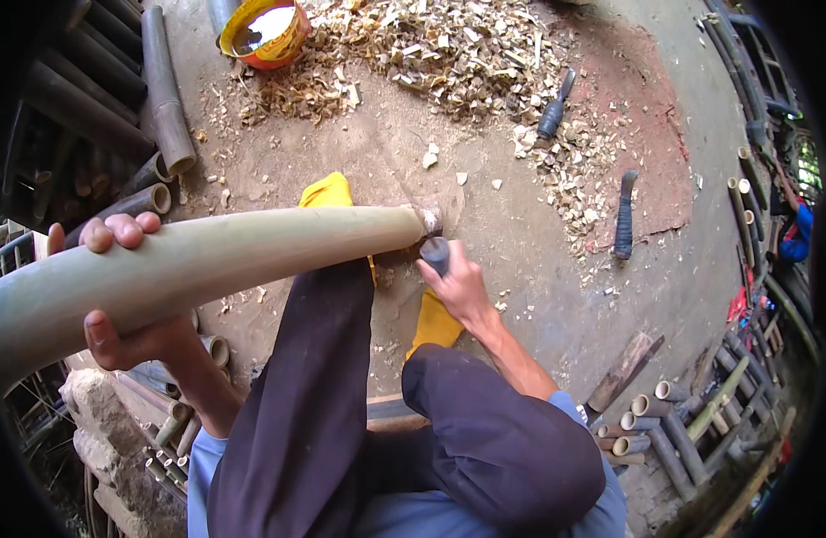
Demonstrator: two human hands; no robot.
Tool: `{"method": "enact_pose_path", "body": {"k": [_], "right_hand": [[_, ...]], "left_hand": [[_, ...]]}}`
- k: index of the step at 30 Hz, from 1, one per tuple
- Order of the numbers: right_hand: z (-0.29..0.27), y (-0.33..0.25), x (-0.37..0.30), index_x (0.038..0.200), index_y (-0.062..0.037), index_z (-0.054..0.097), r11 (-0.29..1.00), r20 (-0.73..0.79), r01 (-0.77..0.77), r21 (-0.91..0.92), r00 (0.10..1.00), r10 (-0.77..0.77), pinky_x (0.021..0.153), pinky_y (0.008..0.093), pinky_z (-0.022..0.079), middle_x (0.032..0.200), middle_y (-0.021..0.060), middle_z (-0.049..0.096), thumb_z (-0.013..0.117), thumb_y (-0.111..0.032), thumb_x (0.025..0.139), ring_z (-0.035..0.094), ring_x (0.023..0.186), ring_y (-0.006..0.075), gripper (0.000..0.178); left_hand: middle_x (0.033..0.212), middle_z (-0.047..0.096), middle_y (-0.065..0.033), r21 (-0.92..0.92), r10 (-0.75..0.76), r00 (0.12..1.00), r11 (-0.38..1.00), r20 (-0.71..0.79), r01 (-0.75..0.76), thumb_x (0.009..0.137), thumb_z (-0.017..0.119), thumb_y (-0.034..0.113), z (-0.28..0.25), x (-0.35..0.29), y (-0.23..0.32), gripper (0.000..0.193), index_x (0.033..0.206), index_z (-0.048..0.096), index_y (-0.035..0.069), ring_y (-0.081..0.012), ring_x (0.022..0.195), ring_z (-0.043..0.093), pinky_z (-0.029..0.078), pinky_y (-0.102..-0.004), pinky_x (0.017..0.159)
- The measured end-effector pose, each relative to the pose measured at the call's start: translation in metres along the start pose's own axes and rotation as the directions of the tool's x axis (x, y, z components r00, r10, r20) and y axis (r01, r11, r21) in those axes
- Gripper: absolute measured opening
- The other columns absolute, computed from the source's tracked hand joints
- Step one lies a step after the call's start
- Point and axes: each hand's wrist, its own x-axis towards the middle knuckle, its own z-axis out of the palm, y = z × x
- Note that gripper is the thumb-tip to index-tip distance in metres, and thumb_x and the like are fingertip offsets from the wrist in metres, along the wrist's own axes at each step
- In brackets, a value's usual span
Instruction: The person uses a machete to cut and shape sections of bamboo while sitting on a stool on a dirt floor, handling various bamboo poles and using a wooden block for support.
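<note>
A thick, pale bamboo pole (216, 260) slants in from the left edge, its far end above the floor between my feet. From below, my left hand (130, 345) is wrapped round it, with fingertips showing over the top side and the thumb on the near side. My right hand (462, 291) is closed round the dark, round handle of a tool (436, 255), right beside the pole's end. The tool's blade cannot be made out. My dark-trousered legs lie under the pole, and yellow footwear (327, 191) shows past it.
Wood chips (449, 54) are heaped at the back, near a red and yellow bucket (268, 34). Two dark-handled tools, one a hooked knife (625, 220), lie to the right. Bamboo lengths (168, 99) line both sides. A person in blue (795, 235) is at far right.
</note>
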Motion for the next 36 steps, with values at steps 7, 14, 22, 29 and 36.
{"method": "enact_pose_path", "body": {"k": [7, 14, 22, 29, 36], "right_hand": [[-0.024, -0.058, 0.0, 0.103, 0.0028, 0.05, 0.912, 0.172, -0.234, 0.337, 0.968, 0.185, 0.053, 0.0309, 0.051, 0.066, 0.0093, 0.061, 0.064, -0.031, 0.083, 0.064, 0.056, 0.0182, 0.042], [-0.004, 0.005, 0.003, 0.098, 0.0019, 0.052, 0.917, 0.277, -0.384, 0.106, 0.897, 0.344, 0.054, 0.0313, 0.05, 0.07, 0.0127, 0.063, 0.06, -0.037, 0.084, 0.064, 0.061, 0.0203, 0.042], [-0.014, -0.026, -0.006, 0.097, 0.0005, 0.049, 0.958, -0.076, 0.118, 0.261, 0.992, -0.101, 0.054, 0.0316, 0.05, 0.07, 0.0119, 0.062, 0.065, -0.033, 0.082, 0.065, 0.062, 0.0218, 0.04], [-0.022, -0.041, 0.003, 0.099, 0.0001, 0.053, 0.851, 0.309, -0.481, 0.209, 0.859, 0.409, 0.048, 0.0312, 0.048, 0.065, 0.0091, 0.061, 0.062, -0.035, 0.083, 0.062, 0.055, 0.0168, 0.039], [0.006, 0.003, -0.005, 0.097, -0.0008, 0.049, 0.959, 0.28, -0.261, 0.111, 0.934, 0.222, 0.056, 0.038, 0.05, 0.07, 0.0164, 0.062, 0.062, -0.036, 0.083, 0.066, 0.066, 0.0297, 0.04]], "left_hand": [[0.098, 0.049, -0.014, 0.008, 0.025, 0.994, 1.0, 0.106, -0.026, 0.069, 0.056, 0.037, 0.002, 0.0, 0.013, 0.078, 0.132, 0.029, 0.001, -0.0256, 0.087, 0.051, 0.043, -0.0443, 0.08], [0.101, 0.049, -0.0134, -0.02, 0.052, 0.981, 0.999, 0.186, -0.049, 0.069, 0.059, 0.038, 0.012, 0.007, 0.003, 0.08, 0.133, 0.028, 0.001, -0.0245, 0.088, 0.05, 0.041, -0.0428, 0.081], [0.102, 0.048, -0.0116, -0.131, 0.06, 0.945, 0.991, 0.321, -0.018, 0.068, 0.066, 0.034, 0.013, 0.01, 0.004, 0.086, 0.137, 0.024, 0.004, -0.0238, 0.089, 0.05, 0.04, -0.0414, 0.081], [0.103, 0.044, -0.0099, -0.149, 0.044, 0.941, 0.989, 0.337, 0.007, 0.062, 0.072, 0.037, -0.002, 0.012, 0.005, 0.093, 0.137, 0.028, 0.004, -0.0235, 0.094, 0.043, 0.036, -0.0411, 0.081], [0.111, 0.039, -0.0131, 0.026, -0.139, 0.99, 0.99, 0.012, 0.138, 0.063, 0.069, 0.033, 0.033, 0.013, 0.025, 0.089, 0.136, 0.027, 0.003, -0.0276, 0.103, 0.039, 0.033, -0.0454, 0.089]]}}
